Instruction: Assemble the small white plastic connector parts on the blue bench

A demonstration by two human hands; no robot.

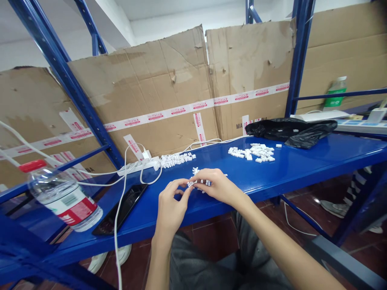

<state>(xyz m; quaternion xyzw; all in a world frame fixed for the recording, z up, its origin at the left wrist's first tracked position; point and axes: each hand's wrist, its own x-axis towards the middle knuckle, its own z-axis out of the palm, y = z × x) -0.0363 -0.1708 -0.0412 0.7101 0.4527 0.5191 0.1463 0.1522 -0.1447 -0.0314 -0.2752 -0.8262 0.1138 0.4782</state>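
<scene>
My left hand (173,204) and my right hand (216,184) meet above the front part of the blue table (151,209). Between their fingertips is a small white plastic piece (190,184), pinched from both sides. Its exact kind is too small to make out. More tiny white parts (195,170) lie just behind my fingers, and a few show under my right hand. Behind them stretches a heap of small white parts (177,160). A second pile of white rectangular pieces (256,152) lies farther right.
At left stand a water bottle (68,201) with a red cap and a black tray (121,209). A white power strip (137,166) with cables lies behind. A black plastic bag (290,131) is at back right. Cardboard sheets (151,88) and blue posts (302,52) bound the table.
</scene>
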